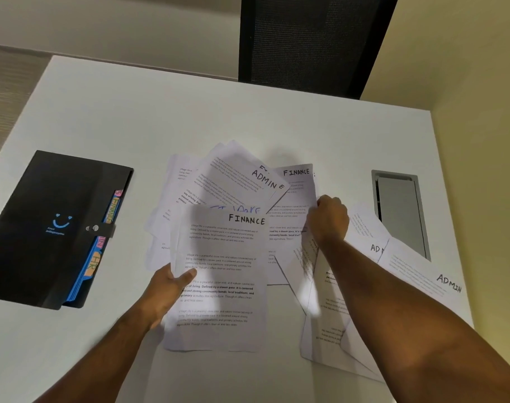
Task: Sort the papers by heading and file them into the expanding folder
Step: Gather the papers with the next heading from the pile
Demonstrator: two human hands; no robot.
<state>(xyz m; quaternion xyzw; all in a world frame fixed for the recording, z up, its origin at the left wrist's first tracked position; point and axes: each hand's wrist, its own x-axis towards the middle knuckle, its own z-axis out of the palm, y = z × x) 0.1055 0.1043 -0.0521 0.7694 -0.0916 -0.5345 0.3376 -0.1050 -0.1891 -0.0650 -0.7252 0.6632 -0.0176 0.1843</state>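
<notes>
Head view, single frame.

Item: expanding folder (53,228), black, lying closed at centre left of the frame, strap snapped; coloured tabs at its right edge read FINANCE and HR. No paper filed into it at this moment, as far as shows.

Item: loose papers (236,181), fanned across the middle of the table (190,112), overlapping; headings ADMIN and FINANCE legible.

Item: FINANCE sheet (219,280), lower centre, pinched at its left edge by the left hand (168,282), thumb on top, fingers curled beneath.

Item: right hand (328,219), right of centre, fingers curled round the edge of another FINANCE sheet (294,199); how firmly it grips I cannot tell.

Item: ADMIN sheets (416,271), lower right, under the right forearm, reaching the table's edge.

Risks, judged:
- The forearm may drag the ADMIN sheets off the table.
- Lifting one sheet from the fan may carry a neighbour along, mixing headings.
- Sheets held by one edge may crease or slip.
- The folder needs unsnapping with both hands occupied.

Item: cable hatch (402,210), grey, right; chair (312,39), upper centre.
</notes>
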